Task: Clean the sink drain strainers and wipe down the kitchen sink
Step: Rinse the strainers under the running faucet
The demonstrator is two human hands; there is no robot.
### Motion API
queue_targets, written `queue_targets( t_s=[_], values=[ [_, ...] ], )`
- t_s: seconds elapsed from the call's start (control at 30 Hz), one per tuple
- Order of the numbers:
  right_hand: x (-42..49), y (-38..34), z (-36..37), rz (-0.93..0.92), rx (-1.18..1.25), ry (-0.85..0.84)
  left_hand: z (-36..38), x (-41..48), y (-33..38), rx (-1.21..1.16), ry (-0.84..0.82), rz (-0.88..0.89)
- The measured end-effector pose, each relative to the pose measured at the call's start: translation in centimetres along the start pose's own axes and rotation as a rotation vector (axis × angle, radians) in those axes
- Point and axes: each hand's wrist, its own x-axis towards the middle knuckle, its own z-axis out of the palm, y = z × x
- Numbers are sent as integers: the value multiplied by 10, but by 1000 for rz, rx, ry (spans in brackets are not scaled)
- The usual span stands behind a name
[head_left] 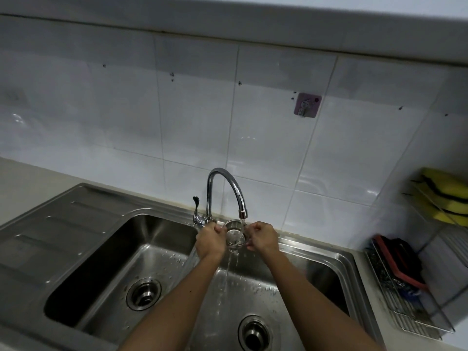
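Note:
A round metal drain strainer (235,234) is held right under the spout of the chrome faucet (222,191), and water runs through it into the right basin. My left hand (211,240) grips the strainer's left rim. My right hand (262,236) pinches its right rim. Below lies the stainless double sink (96,264), wet with droplets. The left basin's drain (143,294) and the right basin's drain (254,334) both show as open dark holes.
A ribbed draining board (50,224) lies left of the basins. At the right, a wire rack (410,300) holds a red and black brush, and a wall rack carries yellow sponges (445,196). A purple hook (307,105) sticks to the white tiles.

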Motion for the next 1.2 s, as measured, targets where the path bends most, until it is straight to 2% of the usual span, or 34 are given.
queue_targets(
  t_s=[0.17,0.43,0.6,0.73,0.83,0.9,0.97,1.2],
  values=[
    [5,-12,12,5,52,-65,-1,5,-4,-39,-1,-92],
    [13,-8,28,132,212,-101,3,29,-35,-133,-85,-102],
    [12,-3,20,125,174,-96,3,25,-35,-143,-169,-86],
    [10,1,4,15,96,-68,11,19,-25,-122,-206,-67],
    [9,9,-9,-155,-42,-28,21,14,-16,-381,-328,-200],
    [6,15,-17,-218,-87,-26,30,10,-10,-567,-391,-316],
    [3,19,-25,-257,-133,-27,38,7,-9,-655,-432,-363],
    [-8,22,-42,-331,-191,-72,57,3,-15,-668,-456,-383]
  ],
)
